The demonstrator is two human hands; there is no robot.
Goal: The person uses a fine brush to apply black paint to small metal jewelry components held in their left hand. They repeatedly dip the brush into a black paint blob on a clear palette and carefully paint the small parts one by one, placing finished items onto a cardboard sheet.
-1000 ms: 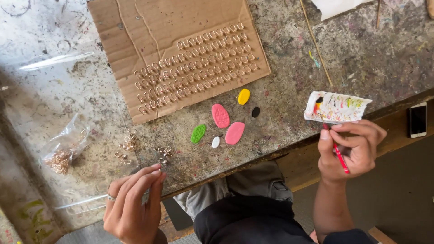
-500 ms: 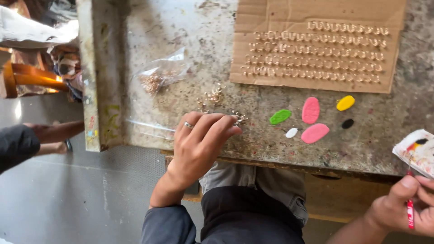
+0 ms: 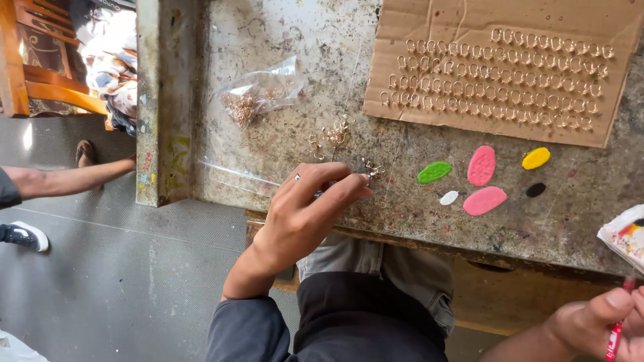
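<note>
Gold rings (image 3: 372, 169) loose on the worktable (image 3: 282, 27) are pinched by the left hand (image 3: 302, 214); many are already set on cardboard (image 3: 496, 74). A red pen (image 3: 614, 342) is grasped by the right hand (image 3: 594, 328).

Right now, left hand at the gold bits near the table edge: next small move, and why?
Probably close the left hand's fingertips on the small gold piece just beyond them. The fingers are stretched toward it, pinched almost together, with no piece visibly held. The right hand is off the table, holding a red pen, so it likely stays put.
</note>
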